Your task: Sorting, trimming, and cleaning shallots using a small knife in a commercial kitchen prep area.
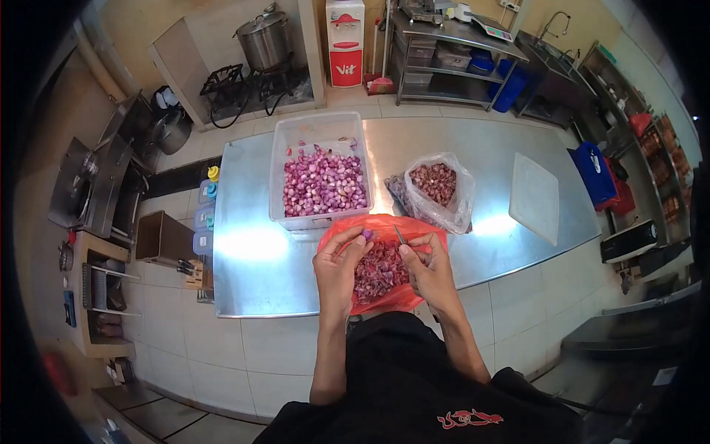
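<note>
Between the thumb and fingers of my left hand [340, 265] is a small purple shallot [367, 234]. My right hand [427, 270] grips a small knife [400, 235], its thin blade pointing up and away from me; the fingers hide its handle. Both hands are held above a red plastic bag [384, 302] that lies open at the table's near edge. Shallot skins [379, 270] fill the bag's middle. Just beyond stands a clear plastic tub [318, 126] with many peeled shallots [325, 181] in it. To the right, a clear plastic bag [464, 196] holds brownish unpeeled shallots [435, 183].
The steel table [259, 274] carries everything before me. A translucent lid [534, 198] lies at its right. Left of the table are a knife block [196, 274] and a cardboard box [164, 237]. A big pot [265, 43] sits on a stove at the back, near a water dispenser [345, 44].
</note>
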`<state>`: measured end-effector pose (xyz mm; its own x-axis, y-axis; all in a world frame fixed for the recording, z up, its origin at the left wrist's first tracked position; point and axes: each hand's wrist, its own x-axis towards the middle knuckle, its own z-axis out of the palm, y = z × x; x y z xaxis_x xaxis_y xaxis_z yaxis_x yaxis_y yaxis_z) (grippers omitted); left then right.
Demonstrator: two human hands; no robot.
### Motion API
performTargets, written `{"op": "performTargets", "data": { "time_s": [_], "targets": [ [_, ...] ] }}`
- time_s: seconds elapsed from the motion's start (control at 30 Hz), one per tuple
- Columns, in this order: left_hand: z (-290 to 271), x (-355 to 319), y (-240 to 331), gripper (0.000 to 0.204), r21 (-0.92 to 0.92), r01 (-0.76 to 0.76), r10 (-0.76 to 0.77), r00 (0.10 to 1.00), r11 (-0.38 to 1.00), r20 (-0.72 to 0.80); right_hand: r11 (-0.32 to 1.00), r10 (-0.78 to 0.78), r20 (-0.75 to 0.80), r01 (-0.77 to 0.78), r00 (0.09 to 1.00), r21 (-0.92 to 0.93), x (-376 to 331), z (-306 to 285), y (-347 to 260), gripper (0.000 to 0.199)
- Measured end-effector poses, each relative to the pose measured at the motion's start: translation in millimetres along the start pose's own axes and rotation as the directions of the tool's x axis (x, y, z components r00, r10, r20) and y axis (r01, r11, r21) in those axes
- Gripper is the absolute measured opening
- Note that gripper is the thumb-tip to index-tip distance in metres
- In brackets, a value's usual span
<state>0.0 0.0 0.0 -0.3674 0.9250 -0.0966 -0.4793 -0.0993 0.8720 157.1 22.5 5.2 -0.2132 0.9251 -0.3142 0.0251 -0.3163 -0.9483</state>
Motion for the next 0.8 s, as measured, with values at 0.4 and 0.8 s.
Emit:
{"op": "performTargets", "data": {
  "time_s": [0.4,0.8],
  "targets": [
    [5,11,-14,0.021,0.150,0.004,0.004,0.999,0.989,-0.050,0.995,-0.040,0.032,0.037,0.999,0.090,17,2,-8,0.024],
    [-19,133,-62,0.026,0.521,-0.246,0.336,0.938,0.817,-0.085,0.991,-0.045,0.053,0.037,0.998,0.131,56,-21,3,0.024]
  ]
}}
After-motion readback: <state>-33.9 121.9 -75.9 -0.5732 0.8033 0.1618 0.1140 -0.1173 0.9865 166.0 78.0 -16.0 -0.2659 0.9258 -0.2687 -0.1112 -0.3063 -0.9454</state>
